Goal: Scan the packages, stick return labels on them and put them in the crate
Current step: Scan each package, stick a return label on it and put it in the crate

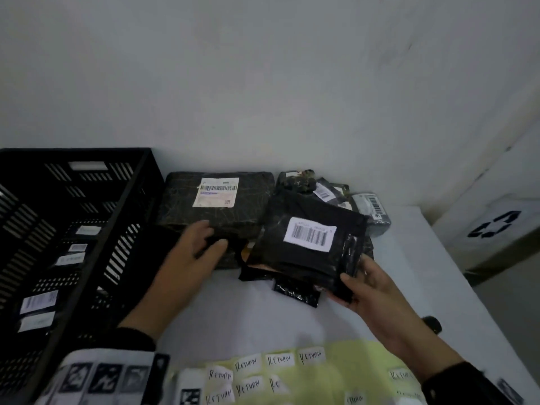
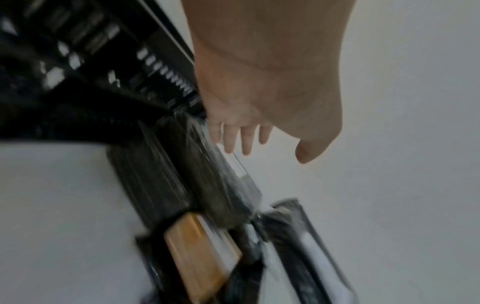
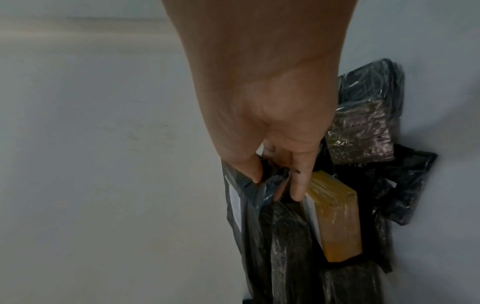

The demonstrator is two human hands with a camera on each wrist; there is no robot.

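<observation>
My right hand (image 1: pixel 350 285) grips a black poly package (image 1: pixel 306 264) with a white barcode label by its near right corner, thumb on top, lifted over the pile. In the right wrist view the right hand (image 3: pixel 275 187) pinches that package (image 3: pixel 254 226) above a yellow box (image 3: pixel 335 222). My left hand (image 1: pixel 204 238) is open, its straight fingers over the near edge of a large black wrapped package (image 1: pixel 222 211) with a white shipping label. The left wrist view shows the left hand (image 2: pixel 249 144) spread above that package (image 2: pixel 155 174). The black crate (image 1: pixel 73 152) stands at left with several labelled packages inside.
A yellow sheet of handwritten RETURN labels (image 1: pixel 292 372) lies at the table's near edge. More black and grey packages (image 1: pixel 371 209) are piled against the wall at the back right. A small black object (image 1: pixel 432 324) lies near the table's right edge. A cardboard box (image 1: pixel 493 226) stands beyond it.
</observation>
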